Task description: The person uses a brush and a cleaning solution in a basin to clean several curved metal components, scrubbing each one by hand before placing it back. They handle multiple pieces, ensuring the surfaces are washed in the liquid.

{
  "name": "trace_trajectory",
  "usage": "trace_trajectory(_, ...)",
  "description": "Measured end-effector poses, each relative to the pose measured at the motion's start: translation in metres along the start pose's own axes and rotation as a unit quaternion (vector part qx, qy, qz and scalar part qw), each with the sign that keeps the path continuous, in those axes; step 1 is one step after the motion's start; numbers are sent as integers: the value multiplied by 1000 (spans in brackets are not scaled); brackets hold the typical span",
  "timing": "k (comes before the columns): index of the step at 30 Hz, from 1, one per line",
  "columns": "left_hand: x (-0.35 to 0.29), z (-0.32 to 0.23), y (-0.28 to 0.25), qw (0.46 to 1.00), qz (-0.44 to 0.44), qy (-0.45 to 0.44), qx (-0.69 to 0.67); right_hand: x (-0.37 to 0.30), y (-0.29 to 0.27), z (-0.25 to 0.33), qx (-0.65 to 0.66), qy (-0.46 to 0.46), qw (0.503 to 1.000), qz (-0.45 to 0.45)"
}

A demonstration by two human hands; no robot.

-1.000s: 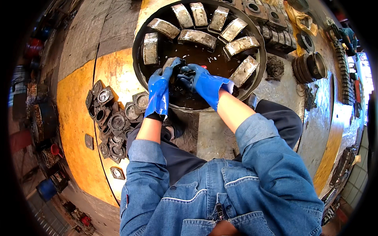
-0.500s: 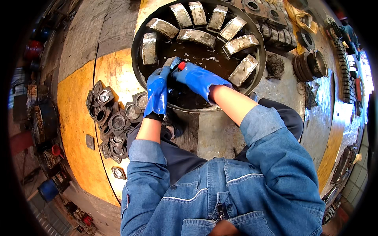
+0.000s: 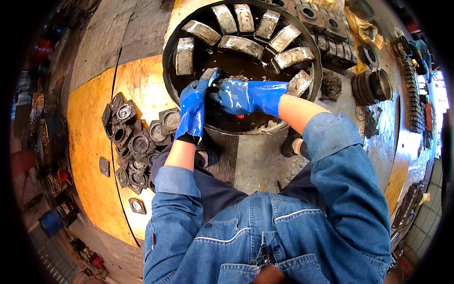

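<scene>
Both my hands wear blue rubber gloves and work over a round black tub [image 3: 168, 71] of dark liquid. My left hand [image 3: 193, 97] is closed on a grey metal block [image 3: 208, 74], whose top end shows above the fingers. Beside it, my right hand [image 3: 236, 97] is curled around a tool; only a bit of its red part [image 3: 240, 116] shows below the glove, and its kind is hidden. Wet, curved metal blocks [image 3: 241, 46] lie around the inside of the tub, another one [image 3: 300, 84] near my right wrist.
Dark square metal parts with round recesses [image 3: 141, 144] are heaped on yellow boards [image 3: 90, 128] at the left. To the right stand a ribbed metal cylinder [image 3: 373, 87], a dark clump [image 3: 331, 86] and rows of metal parts [image 3: 333, 49]. My feet [image 3: 288, 144] are near the tub.
My right hand has turned and shifted slightly right; the red part moved from above the glove to below it. My left hand still grips the block. The view has shifted slightly.
</scene>
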State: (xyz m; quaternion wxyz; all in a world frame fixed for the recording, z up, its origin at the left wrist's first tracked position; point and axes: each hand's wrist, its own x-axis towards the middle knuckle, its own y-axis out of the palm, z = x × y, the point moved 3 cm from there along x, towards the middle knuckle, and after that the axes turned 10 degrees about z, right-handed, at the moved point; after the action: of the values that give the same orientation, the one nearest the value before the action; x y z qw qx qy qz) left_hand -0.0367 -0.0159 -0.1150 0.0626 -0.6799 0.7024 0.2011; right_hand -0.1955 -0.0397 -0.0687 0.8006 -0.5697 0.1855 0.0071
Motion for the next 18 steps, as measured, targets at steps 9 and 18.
trace_trajectory(9, -14, -18, 10, 986, -46, -20, 157, 19, 13, -10, 112, 205, 971, 45)
trace_trajectory(18, -18, -10, -3, 985, -53, 69, 147, -3, 37, 1, 685, 279, 643, -197)
